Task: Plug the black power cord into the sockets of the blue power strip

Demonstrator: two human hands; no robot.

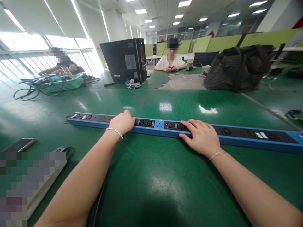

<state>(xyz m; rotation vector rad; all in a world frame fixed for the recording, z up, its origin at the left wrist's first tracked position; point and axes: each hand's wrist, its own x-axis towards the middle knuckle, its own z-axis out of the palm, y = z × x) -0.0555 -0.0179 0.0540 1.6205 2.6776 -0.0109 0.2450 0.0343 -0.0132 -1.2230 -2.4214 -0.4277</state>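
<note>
A long blue and black power strip (159,125) lies across the green table, its sockets facing up. Wrapped over its left half is my left hand (121,122), with the thumb along the top and the other fingertips hidden behind. My right hand (204,137) grips the strip right of the blue middle socket, thumb at the near side and fingers over the top. Both hands cover some of the sockets. The strip's right end reaches the picture's edge.
A phone (20,145) and a blurred booklet (35,183) lie at the left, near a black cable (99,201). Farther back are a green basket (73,82) of cables, a computer case (123,61), gloves (133,84) and a bag (236,69). Two people sit beyond.
</note>
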